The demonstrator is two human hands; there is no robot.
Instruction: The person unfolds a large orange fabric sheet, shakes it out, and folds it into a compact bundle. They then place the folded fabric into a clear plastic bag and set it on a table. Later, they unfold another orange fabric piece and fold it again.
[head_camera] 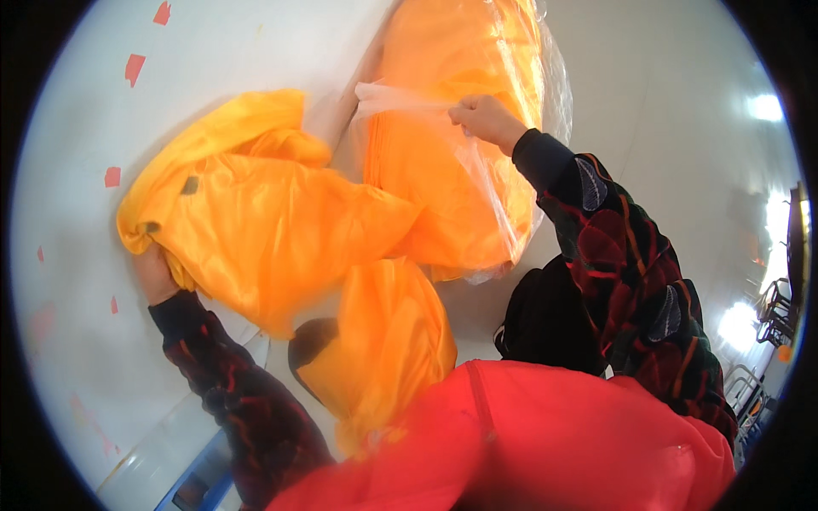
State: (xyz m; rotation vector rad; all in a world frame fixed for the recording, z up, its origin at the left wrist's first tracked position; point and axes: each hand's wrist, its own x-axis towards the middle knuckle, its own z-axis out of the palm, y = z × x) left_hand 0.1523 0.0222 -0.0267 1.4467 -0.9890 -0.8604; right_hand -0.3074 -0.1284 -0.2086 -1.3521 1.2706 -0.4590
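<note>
A shiny orange cloth (255,211) with two small dark patches spreads over the left side. My left hand (154,274) grips its lower left edge, the fingers hidden beneath a fold. To the right lies a clear plastic bag (555,83) around a bulky stack of folded orange fabric (460,38). Pinched in my right hand (482,118) is a stretch of the bag's plastic film (399,99), pulled taut above the stack. More orange cloth (396,319) hangs down in front of my body; whether it joins the left piece is unclear.
A white tabletop (77,211) with scattered red marks (134,69) runs along the left. Grey floor (652,115) lies to the right. A red garment (575,428) covers my front. At the far right edge stand metal-framed items (744,389); a blue-edged object (198,472) sits lower left.
</note>
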